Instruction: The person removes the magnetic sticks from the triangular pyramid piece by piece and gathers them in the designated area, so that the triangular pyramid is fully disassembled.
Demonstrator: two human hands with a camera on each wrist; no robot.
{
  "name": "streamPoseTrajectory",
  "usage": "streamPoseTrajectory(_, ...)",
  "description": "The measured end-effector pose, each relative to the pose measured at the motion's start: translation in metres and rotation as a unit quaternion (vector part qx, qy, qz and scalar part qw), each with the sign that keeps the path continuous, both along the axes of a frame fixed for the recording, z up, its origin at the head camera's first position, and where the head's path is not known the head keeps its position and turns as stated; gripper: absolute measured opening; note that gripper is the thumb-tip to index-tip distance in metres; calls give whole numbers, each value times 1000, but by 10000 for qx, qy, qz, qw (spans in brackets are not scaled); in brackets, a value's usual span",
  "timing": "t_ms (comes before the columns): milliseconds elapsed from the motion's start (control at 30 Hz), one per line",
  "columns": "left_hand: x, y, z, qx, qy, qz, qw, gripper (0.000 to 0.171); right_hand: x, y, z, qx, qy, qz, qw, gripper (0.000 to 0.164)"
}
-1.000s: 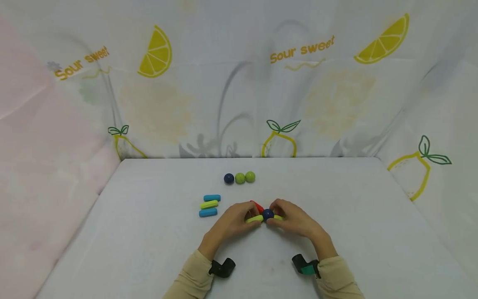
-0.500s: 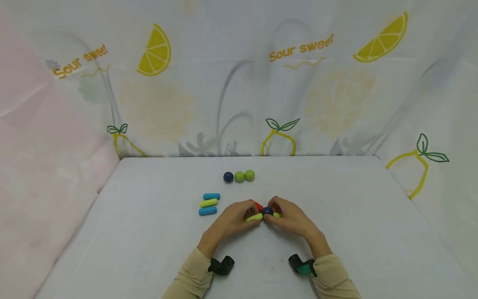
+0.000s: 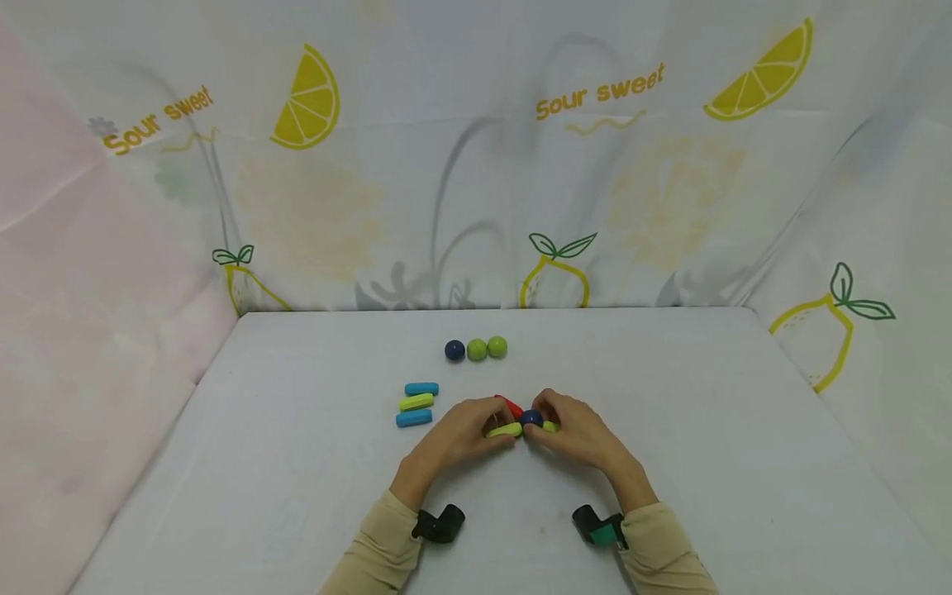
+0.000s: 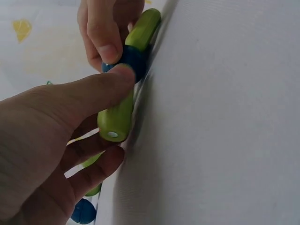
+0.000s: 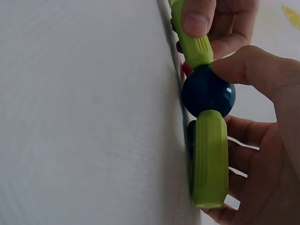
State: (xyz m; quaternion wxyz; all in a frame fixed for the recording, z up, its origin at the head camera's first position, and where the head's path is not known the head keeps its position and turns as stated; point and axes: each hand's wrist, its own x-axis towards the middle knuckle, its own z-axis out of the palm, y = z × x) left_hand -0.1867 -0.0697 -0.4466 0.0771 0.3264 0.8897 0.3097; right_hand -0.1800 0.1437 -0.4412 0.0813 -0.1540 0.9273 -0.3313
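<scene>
A navy ball (image 5: 208,91) sits between two yellow-green rods, forming a line just above the white table. My left hand (image 3: 464,431) pinches the left rod (image 3: 506,430), its thumb close to the ball in the left wrist view. On the ball, the right hand (image 3: 583,434) has its thumb and a fingertip, gripping it. The right rod (image 5: 211,159) extends from the ball in front of the right fingers. Behind the ball a red rod (image 3: 510,406) shows, partly hidden by the left hand.
Left of the hands lie two blue rods (image 3: 413,418) with a yellow-green rod (image 3: 416,402) between them. Farther back, a navy ball (image 3: 454,350) and two green balls (image 3: 477,349) stand in a row. A printed cloth (image 3: 446,165) hangs behind the table.
My right hand and wrist have shifted slightly left, the thumb now farther across the ball. The left hand keeps its hold on the rod. The head view has tilted a little.
</scene>
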Motion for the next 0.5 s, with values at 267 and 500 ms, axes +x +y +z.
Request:
streamPoseTrajectory(267,1,-8,7,-127,-4,-268,9996,14,-1,-1,1,43,-52,-141,9999,25)
streamPoseTrajectory(500,-2,-27,14,78,-38,280,9996,16,-2,-2,0,28,-167,-75,9998,28)
